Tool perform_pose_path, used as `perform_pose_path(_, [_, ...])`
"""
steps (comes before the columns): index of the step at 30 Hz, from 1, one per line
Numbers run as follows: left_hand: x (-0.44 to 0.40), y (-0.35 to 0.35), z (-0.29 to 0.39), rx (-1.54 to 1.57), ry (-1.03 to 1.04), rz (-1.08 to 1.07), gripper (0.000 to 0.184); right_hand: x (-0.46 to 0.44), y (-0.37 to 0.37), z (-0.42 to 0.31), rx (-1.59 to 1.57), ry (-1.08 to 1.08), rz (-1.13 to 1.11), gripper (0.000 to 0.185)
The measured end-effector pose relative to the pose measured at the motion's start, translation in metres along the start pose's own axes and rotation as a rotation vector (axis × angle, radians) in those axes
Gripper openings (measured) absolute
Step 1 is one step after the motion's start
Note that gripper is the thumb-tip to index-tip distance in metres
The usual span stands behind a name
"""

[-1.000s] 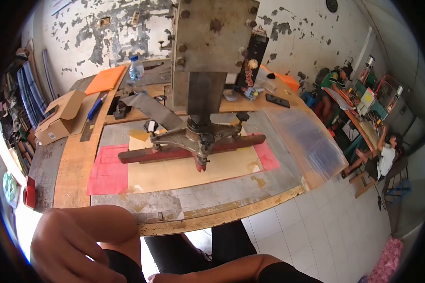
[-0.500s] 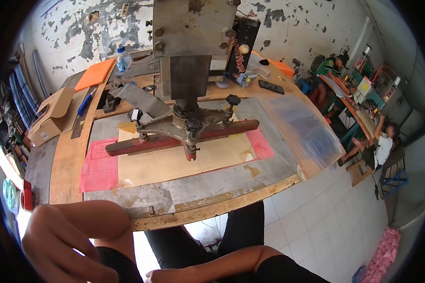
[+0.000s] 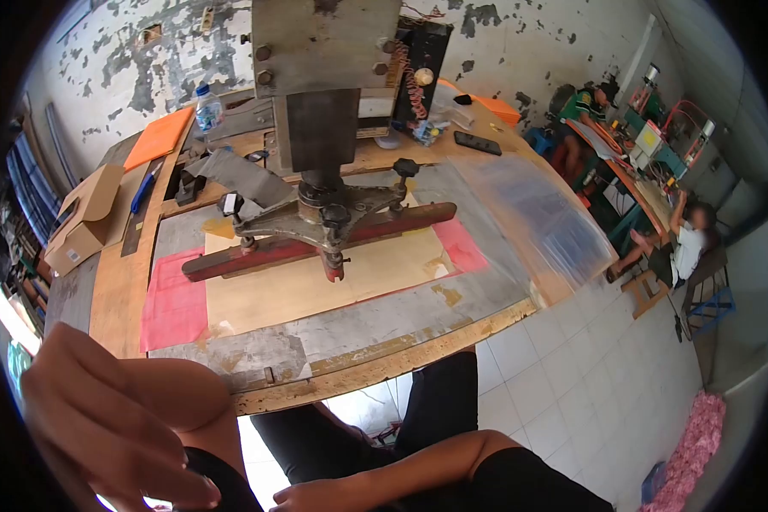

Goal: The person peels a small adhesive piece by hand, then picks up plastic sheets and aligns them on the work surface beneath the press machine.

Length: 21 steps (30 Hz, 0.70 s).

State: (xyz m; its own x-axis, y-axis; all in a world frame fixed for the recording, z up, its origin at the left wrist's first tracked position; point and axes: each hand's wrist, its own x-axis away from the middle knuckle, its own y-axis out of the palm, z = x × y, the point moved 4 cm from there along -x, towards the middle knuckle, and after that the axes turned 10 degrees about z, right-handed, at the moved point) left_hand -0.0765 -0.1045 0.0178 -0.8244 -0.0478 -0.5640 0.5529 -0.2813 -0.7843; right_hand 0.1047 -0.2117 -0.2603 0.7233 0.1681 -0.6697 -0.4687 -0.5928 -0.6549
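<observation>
My left hand (image 3: 102, 422) is raised close to the camera at the lower left, slightly blurred. Its fingers hang loosely bent and apart, with nothing visible in them. My right hand (image 3: 320, 495) rests low at the bottom edge by my lap, its fingers mostly cut off by the frame. Neither hand touches the press (image 3: 324, 213) on the table before me. A red metal bar (image 3: 401, 224) is fixed under its three-armed head. Beneath the bar lies a cream sheet (image 3: 316, 303), with pink sheets (image 3: 172, 303) at its ends.
A cardboard box (image 3: 81, 230), blue cutter (image 3: 145, 189), orange folder (image 3: 158, 138) and water bottle (image 3: 206, 109) lie left. On the right are a phone (image 3: 477, 142) and clear plastic sheets (image 3: 538, 222). Two people sit by another machine (image 3: 653, 145) at far right.
My left hand has risen and come nearer the camera. The right hand has shifted slightly rightward. The whole view has shifted a little; the press and sheets look unchanged.
</observation>
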Motion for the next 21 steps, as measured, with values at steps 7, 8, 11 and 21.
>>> perform_pose_path(7, [-0.029,0.011,-0.014,-0.549,0.234,0.721,0.030,0.080,-0.143,-0.002,0.256,0.489,0.465,0.027])
perform_pose_path(8, [-0.025,-0.003,-0.014,-0.478,0.028,0.487,0.035,0.103,-0.170,-0.003,0.455,0.670,0.509,0.027])
perform_pose_path(11, [-0.026,-0.002,-0.027,-0.411,-0.171,0.246,0.051,0.182,-0.250,-0.032,0.693,0.899,1.079,0.019])
perform_pose_path(21, [-0.035,0.004,-0.038,-0.319,-0.293,0.394,0.052,-0.001,-0.341,-0.249,0.838,0.243,0.131,0.069])
